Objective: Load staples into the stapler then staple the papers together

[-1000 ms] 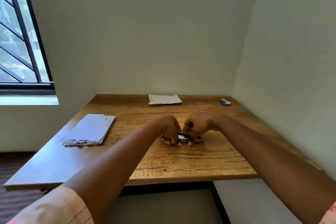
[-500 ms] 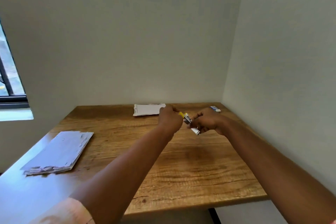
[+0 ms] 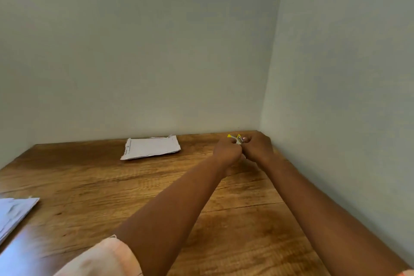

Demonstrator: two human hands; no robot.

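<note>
A wooden table (image 3: 134, 186) stands in the corner of a room, with plain pale walls behind it and on its right side.

Near the far right corner of this table, both hands are held close together, touching each other, with the arms stretched forward. The left hand (image 3: 227, 152) is curled into a fist and the right hand (image 3: 257, 147) is curled as well, and between them they hold the stapler (image 3: 237, 139). Only a small part of the stapler shows above the knuckles: a yellow piece and a bit of grey metal. The fingers of both hands are closed around it, so each hand grips the stapler, but the hands hide most of its body. The yellow end points up and to the left, away from the person; the long axis seems to run from that end down between the two fists, though I cannot tell its exact direction. It is also not clear whether the stapler is lifted or rests on the wood.

To the left of the hands, well apart, a white stack of papers (image 3: 151, 148) lies flat near the back wall. A second pile of papers (image 3: 13, 213) lies at the left edge of the table, cut by the frame. A light pink sleeve (image 3: 100, 257) covers the left upper arm.
</note>
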